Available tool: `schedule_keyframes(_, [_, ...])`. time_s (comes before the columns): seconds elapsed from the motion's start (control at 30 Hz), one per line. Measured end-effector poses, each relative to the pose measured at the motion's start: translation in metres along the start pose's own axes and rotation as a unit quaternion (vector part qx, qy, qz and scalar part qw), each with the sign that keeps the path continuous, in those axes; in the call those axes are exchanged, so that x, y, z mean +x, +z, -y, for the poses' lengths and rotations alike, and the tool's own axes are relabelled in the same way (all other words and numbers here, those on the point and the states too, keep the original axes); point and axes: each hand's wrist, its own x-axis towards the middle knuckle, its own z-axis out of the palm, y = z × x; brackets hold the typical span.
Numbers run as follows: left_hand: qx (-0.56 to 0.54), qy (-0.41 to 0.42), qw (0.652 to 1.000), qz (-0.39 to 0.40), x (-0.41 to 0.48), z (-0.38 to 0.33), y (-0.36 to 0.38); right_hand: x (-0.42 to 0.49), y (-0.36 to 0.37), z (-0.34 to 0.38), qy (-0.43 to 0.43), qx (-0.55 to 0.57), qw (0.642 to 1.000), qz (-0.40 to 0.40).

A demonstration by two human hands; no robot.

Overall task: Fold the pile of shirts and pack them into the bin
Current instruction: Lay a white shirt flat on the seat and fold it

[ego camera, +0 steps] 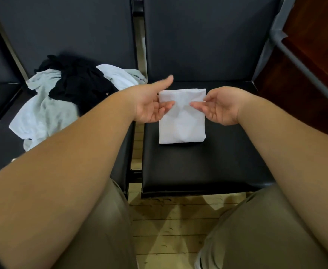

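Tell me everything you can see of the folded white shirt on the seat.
The white shirt is folded into a compact rectangle, thin soft fabric with faint creases, lying flat on the black seat. The left hand and right hand, both open, hover at its far corners; contact unclear.

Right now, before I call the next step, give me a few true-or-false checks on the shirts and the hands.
1. The folded white shirt lies flat on the black chair seat. True.
2. The pile of unfolded shirts is all white. False: it mixes light grey and black pieces.
3. The left hand and the right hand are both palm-up with relaxed fingers. True.
4. A bin stands beside the folded white shirt. False: no bin is in view.
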Motion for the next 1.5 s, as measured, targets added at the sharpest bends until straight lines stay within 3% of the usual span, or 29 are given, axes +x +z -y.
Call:
schedule_keyframes(0.13, [0.07,0.003,0.994,-0.079,0.03,0.007,0.004,0.028,0.01,-0.001,-0.012,-0.152,0.985,-0.079])
schedule_keyframes(0.3, [0.119,0.024,0.977,-0.175,0.057,0.01,0.005,0.065,0.015,-0.006,-0.012,-0.231,0.962,-0.144])
schedule_keyframes(0.57, [0.318,0.07,0.922,-0.21,0.08,0.013,0.007,0.095,0.018,-0.008,-0.016,-0.351,0.916,-0.193])
schedule_keyframes(0.7, [0.38,0.092,0.891,-0.231,0.08,0.014,0.002,0.096,0.023,-0.011,-0.025,-0.358,0.913,-0.192])
schedule_keyframes(0.83, [0.343,0.03,0.916,-0.208,0.076,0.023,-0.003,0.088,0.026,-0.014,-0.048,-0.374,0.905,-0.197])
schedule_keyframes(1.1, [0.283,0.022,0.947,-0.151,0.08,0.033,0.002,0.079,0.022,-0.027,-0.05,-0.375,0.915,-0.142])
schedule_keyframes(1.33, [0.086,0.083,0.986,-0.116,0.074,0.032,0.009,0.067,0.012,-0.027,-0.078,-0.148,0.984,-0.065])
schedule_keyframes(1.5, [-0.008,0.114,0.991,-0.068,0.05,0.025,0.017,0.042,0.002,-0.024,-0.139,-0.071,0.986,-0.059])
